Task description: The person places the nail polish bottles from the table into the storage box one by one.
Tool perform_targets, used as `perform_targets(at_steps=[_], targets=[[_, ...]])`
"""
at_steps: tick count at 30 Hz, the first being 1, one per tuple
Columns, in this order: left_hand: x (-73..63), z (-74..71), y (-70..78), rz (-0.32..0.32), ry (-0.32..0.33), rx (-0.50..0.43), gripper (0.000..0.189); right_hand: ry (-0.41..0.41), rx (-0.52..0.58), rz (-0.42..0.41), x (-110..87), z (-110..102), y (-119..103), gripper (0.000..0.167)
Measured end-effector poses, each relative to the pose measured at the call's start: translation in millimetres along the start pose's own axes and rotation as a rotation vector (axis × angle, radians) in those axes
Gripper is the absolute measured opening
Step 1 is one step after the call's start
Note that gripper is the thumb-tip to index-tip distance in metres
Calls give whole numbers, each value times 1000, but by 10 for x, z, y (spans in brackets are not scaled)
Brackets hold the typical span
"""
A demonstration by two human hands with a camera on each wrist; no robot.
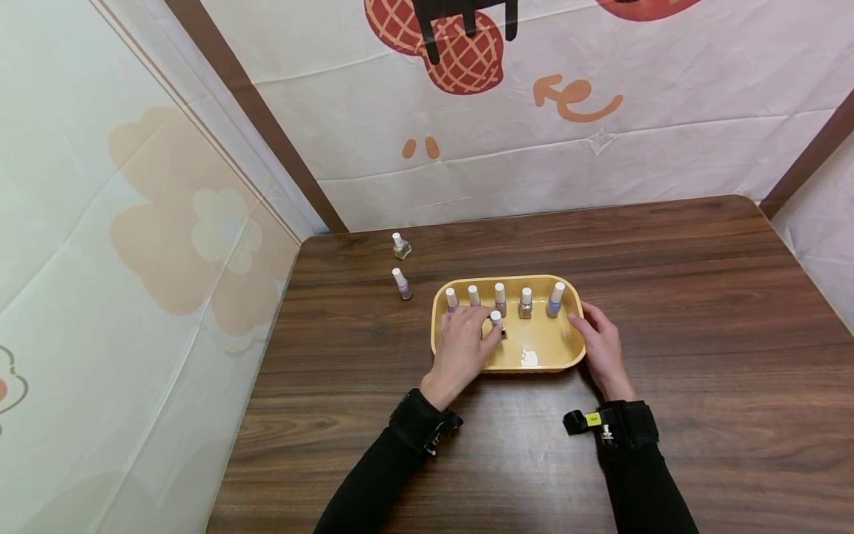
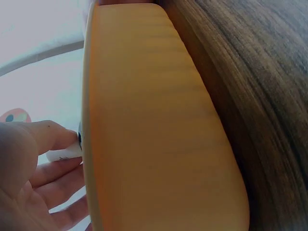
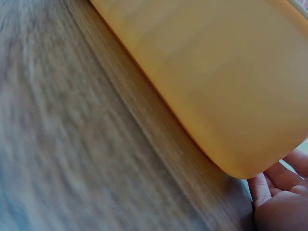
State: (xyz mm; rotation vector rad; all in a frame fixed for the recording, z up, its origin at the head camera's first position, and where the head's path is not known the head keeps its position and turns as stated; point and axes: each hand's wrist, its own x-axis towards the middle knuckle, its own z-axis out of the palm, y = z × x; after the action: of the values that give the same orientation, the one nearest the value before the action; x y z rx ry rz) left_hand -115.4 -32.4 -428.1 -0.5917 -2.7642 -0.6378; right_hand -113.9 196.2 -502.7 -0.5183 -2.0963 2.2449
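Observation:
A yellow tray [image 1: 550, 345] with rounded corners sits on the table, a row of several white-capped nail polish bottles along its far side. Over its left part, my left hand [image 1: 459, 345] pinches a nail polish bottle [image 1: 496, 317] by its white cap between thumb and fingers. The cap also shows behind the tray wall in the left wrist view, where the wall hides the rest of the bottle. My right hand [image 1: 606, 354] grips the tray's right end, thumb at the rim and fingers on the outside. In the row, a blue bottle [image 1: 554, 305] stands nearest that hand.
Left of the tray, a purple nail polish bottle [image 1: 403, 286] and a clear one [image 1: 402, 248] stand on the wooden table [image 1: 700, 311]. Printed cloth walls [image 1: 507, 170] rise along the table's back and left edges.

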Motion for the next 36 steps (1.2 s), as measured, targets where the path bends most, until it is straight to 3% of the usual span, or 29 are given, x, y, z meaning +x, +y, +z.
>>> perform_targets(at_steps=[14, 23, 36], targets=[[13, 98, -38, 11, -30, -7, 11, -6, -26, 0, -11, -9, -3, 50], [45, 130, -53, 31, -86, -10, 9, -8, 28, -1, -10, 5, -19, 46], [63, 154, -53, 34, -156, 22, 8, -9, 16, 6, -2, -1, -19, 46]])
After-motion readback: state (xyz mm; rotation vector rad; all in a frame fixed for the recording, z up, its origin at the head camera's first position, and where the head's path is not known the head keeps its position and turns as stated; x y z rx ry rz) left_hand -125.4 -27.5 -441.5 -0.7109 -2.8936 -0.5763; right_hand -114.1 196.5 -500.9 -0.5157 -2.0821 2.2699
